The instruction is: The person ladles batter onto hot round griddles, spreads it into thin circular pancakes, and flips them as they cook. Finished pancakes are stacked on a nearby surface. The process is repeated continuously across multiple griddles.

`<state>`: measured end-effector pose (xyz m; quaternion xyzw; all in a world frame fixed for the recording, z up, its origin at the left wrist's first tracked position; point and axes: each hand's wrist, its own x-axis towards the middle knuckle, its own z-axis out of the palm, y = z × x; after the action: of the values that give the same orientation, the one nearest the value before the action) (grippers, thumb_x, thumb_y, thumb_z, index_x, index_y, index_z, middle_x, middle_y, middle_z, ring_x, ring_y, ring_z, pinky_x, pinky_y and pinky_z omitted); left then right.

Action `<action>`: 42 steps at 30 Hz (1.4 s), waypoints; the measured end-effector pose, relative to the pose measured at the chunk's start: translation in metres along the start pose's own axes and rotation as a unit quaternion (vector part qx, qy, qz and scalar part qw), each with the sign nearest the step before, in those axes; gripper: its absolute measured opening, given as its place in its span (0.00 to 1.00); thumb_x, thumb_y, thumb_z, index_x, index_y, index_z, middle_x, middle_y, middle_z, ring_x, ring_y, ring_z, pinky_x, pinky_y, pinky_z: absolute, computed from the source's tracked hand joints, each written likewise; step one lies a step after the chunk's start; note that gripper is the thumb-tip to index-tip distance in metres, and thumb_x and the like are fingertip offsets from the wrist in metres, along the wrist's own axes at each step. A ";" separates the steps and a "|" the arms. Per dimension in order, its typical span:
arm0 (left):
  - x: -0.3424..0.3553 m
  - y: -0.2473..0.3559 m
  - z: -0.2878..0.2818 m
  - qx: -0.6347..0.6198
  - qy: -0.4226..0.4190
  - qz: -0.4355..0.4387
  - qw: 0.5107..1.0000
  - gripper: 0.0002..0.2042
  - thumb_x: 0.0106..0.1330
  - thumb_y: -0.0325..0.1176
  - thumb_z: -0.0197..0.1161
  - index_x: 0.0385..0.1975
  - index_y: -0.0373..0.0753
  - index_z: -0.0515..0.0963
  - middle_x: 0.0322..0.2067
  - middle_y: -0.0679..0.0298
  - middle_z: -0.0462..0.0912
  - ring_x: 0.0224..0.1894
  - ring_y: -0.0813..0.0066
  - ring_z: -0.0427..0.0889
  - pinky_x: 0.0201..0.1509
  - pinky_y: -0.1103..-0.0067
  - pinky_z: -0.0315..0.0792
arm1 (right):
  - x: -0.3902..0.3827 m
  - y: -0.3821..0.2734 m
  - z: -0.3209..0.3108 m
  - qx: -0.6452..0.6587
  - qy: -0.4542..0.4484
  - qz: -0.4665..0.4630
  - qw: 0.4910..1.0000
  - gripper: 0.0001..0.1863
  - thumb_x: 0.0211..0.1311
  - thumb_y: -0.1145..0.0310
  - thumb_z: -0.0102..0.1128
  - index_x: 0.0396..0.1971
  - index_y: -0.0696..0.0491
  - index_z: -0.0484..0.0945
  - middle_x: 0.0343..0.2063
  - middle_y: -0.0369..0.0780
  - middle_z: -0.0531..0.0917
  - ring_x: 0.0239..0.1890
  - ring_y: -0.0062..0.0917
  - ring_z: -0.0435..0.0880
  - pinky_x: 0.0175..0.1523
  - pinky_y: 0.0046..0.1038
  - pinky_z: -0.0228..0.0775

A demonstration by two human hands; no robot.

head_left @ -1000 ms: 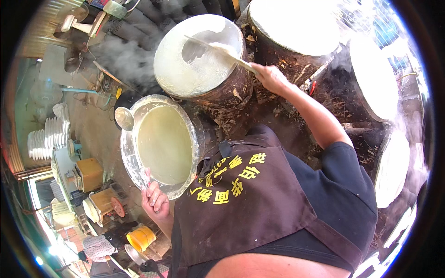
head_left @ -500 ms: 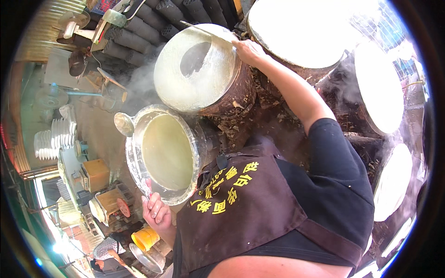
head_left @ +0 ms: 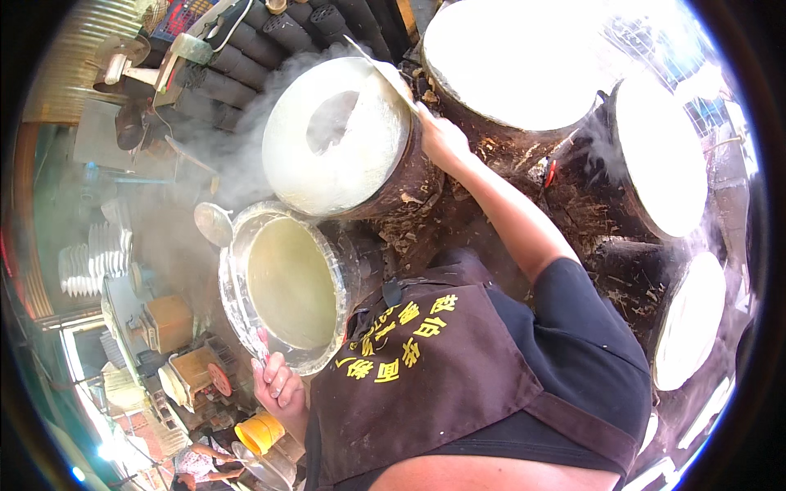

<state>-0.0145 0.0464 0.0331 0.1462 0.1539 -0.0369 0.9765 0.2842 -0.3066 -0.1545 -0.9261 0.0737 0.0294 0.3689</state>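
My right hand (head_left: 444,143) is closed around one end of a long thin flat scraper (head_left: 388,74). The scraper slants across the right rim of a round pan on a rusty brown drum stove (head_left: 422,176). A wide ring of white batter (head_left: 319,184) coats the pan, with a greyish bare-looking patch in its middle. Closer to me stands a batter-smeared basin (head_left: 237,307) of pale, yellowish-white liquid (head_left: 291,282). At its near left rim, my left hand (head_left: 281,383) grips a ladle handle. The ladle's round scoop (head_left: 214,224) lies just outside the far left rim.
More drum stoves with large white round tops (head_left: 516,61) stand to the right, steaming. Black perforated coal cylinders (head_left: 246,53) are stacked behind. At left are white stacked items (head_left: 106,250), a wooden box (head_left: 169,319), a yellow bucket (head_left: 259,431) and another person (head_left: 201,464).
My right hand has moved slightly nearer along the pan's right rim, and the scraper is tilted more steeply. My left hand keeps its grip beside the basin. The view has shifted a little.
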 end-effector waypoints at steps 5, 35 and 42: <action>0.009 -0.005 0.013 0.009 -0.029 -0.037 0.999 0.28 0.74 0.34 0.45 0.69 0.37 0.43 0.22 0.68 0.61 0.14 0.87 0.61 0.07 0.90 0.58 | 0.044 -0.023 0.006 -0.009 -0.006 -0.126 0.992 0.25 0.61 0.74 0.45 0.60 0.48 0.66 0.36 0.54 0.82 0.37 0.41 0.84 0.40 0.38 0.78; -0.001 -0.023 0.013 0.003 -0.028 -0.014 0.999 0.27 0.74 0.34 0.43 0.70 0.40 0.42 0.22 0.67 0.60 0.15 0.86 0.59 0.08 0.90 0.59 | -0.039 -0.034 0.014 -0.027 -0.061 -0.108 0.992 0.25 0.58 0.80 0.42 0.56 0.46 0.69 0.30 0.47 0.82 0.29 0.31 0.83 0.25 0.30 0.76; -0.014 -0.030 0.014 0.000 -0.034 -0.011 0.999 0.28 0.73 0.32 0.45 0.70 0.39 0.42 0.22 0.68 0.60 0.15 0.87 0.60 0.08 0.91 0.60 | -0.024 -0.047 -0.004 0.036 -0.097 -0.097 0.990 0.26 0.56 0.80 0.45 0.56 0.49 0.74 0.34 0.52 0.84 0.33 0.37 0.86 0.39 0.35 0.80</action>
<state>-0.0269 0.0142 0.0417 0.1429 0.1221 -0.0526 0.9808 0.2684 -0.2733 -0.1169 -0.9078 -0.0514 0.0808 0.4082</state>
